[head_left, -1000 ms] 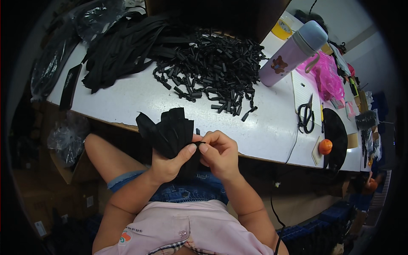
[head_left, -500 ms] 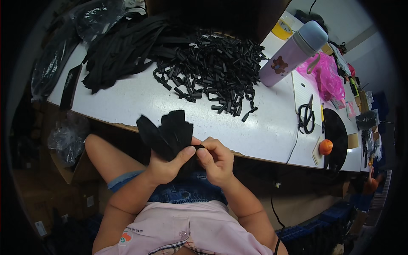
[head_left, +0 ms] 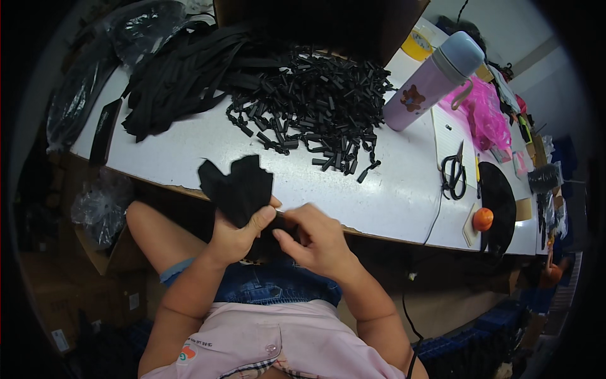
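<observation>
A fanned bundle of black fabric strips (head_left: 237, 189) stands up out of my left hand (head_left: 235, 239), which is closed round it with the thumb pressed on the near side. My right hand (head_left: 315, 239) is at the right side of the bundle, its fingers bent and slightly smeared by motion. Between its thumb and forefinger lies a dark end of the strips, partly hidden. Both hands are over my lap, just off the near edge of the white table (head_left: 208, 155).
A heap of small black cord pulls (head_left: 322, 101) lies beyond my hands. Long black straps (head_left: 183, 76) are piled at the left. A lilac bottle (head_left: 423, 88), black scissors (head_left: 453, 177), an orange fruit (head_left: 483, 219) and a pink plastic bag (head_left: 483, 117) sit to the right.
Both hands and the bundle have moved a little left. My right thumb has parted from my left thumb, and the right forefinger now reaches over the bundle's edge.
</observation>
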{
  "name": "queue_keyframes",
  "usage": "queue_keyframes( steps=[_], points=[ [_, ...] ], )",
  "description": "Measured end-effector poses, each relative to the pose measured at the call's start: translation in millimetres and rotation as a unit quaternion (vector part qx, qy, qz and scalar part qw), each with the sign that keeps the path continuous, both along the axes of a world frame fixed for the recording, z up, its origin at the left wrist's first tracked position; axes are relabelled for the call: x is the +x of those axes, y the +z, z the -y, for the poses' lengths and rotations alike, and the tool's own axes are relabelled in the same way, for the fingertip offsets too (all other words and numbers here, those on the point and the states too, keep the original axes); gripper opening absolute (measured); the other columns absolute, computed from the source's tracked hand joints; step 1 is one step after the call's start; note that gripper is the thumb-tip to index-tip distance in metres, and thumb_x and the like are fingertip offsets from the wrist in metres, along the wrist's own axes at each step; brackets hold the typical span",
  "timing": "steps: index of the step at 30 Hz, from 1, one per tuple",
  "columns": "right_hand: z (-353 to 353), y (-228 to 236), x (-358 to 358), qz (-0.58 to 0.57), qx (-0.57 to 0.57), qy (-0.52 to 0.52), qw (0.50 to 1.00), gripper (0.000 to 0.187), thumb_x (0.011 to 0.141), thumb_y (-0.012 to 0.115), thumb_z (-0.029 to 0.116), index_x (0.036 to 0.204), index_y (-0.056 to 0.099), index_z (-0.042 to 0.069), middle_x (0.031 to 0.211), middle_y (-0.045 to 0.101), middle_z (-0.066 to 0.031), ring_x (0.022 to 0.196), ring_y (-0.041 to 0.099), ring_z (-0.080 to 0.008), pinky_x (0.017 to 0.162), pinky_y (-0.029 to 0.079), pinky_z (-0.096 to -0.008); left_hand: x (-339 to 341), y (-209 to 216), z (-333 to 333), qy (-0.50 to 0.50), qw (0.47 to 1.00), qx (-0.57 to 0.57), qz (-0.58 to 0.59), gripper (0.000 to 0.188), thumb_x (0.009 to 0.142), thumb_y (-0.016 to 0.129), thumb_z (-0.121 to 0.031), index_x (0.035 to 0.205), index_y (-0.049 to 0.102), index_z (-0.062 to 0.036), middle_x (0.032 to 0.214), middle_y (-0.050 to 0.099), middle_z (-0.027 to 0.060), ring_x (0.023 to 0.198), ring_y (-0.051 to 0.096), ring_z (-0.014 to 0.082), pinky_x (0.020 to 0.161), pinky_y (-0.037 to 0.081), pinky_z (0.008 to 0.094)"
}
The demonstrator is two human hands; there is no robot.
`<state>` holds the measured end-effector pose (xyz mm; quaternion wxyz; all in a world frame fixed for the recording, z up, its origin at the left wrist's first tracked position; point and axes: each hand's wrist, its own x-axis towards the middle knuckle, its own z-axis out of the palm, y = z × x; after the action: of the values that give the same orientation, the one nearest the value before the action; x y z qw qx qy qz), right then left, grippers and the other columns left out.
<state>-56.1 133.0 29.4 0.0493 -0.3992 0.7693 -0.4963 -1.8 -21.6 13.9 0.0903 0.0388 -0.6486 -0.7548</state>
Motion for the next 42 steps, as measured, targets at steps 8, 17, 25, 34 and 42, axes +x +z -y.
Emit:
queue_keyframes(
  steps=[8, 17, 25, 34, 42],
  points=[
    [10, -1, -11, -0.153, -0.149, -0.066, 0.975, 0.033, 0.067, 0.063, 0.001, 0.100, 0.056, 0.002, 0.082, 0.054, -0.0101, 0.060, 0.052, -0.0155, 0.048, 0.041, -0.0234, 5, -8, -3, -0.099, 0.989, 0.108, 0.025, 0.032, 0.076, 0.061, -0.010, 0.104, 0.048, -0.0007, 0.081, 0.054, 0.0042, 0.073, 0.052, 0.0096, 0.064, 0.044, 0.0219],
    [-1, 0, 1, 0.366, -0.211, -0.014, 0.906, 0.006, 0.078, 0.056, 0.002, 0.081, 0.056, -0.002, 0.068, 0.055, -0.0042, 0.054, 0.051, -0.0064, 0.046, 0.041, -0.0164, 4, 1, -21, -0.024, 0.991, 0.133, -0.007, 0.018, 0.077, 0.060, -0.014, 0.086, 0.053, -0.0008, 0.075, 0.053, 0.0039, 0.065, 0.051, 0.0092, 0.058, 0.043, 0.0204],
    [-1, -15, 1, 0.149, -0.195, -0.016, 0.969, 0.005, 0.078, 0.055, 0.001, 0.080, 0.055, -0.003, 0.064, 0.054, -0.0063, 0.047, 0.047, -0.0063, 0.040, 0.037, -0.0167, 5, 0, -28, 0.041, 0.997, 0.071, -0.005, 0.016, 0.079, 0.058, -0.011, 0.091, 0.055, -0.0012, 0.078, 0.056, 0.0061, 0.067, 0.055, 0.0137, 0.059, 0.046, 0.0235],
    [-13, -18, -31, -0.086, -0.024, -0.143, 0.986, 0.015, 0.072, 0.054, 0.000, 0.087, 0.054, -0.003, 0.076, 0.053, -0.0093, 0.059, 0.050, -0.0168, 0.050, 0.042, -0.0248, 0, -13, -23, -0.019, 0.984, 0.176, 0.020, 0.020, 0.080, 0.057, -0.014, 0.090, 0.049, 0.0004, 0.078, 0.051, 0.0076, 0.062, 0.052, 0.0133, 0.055, 0.047, 0.0258],
    [-37, -14, -51, -0.300, 0.194, -0.213, 0.909, 0.013, 0.063, 0.053, -0.005, 0.076, 0.052, -0.002, 0.080, 0.049, -0.0122, 0.072, 0.050, -0.0249, 0.058, 0.045, -0.0312, -5, 1, -19, -0.001, 0.979, 0.200, 0.043, 0.016, 0.078, 0.057, -0.013, 0.088, 0.050, -0.0014, 0.074, 0.051, 0.0056, 0.063, 0.050, 0.0122, 0.057, 0.045, 0.0248]
  ],
)
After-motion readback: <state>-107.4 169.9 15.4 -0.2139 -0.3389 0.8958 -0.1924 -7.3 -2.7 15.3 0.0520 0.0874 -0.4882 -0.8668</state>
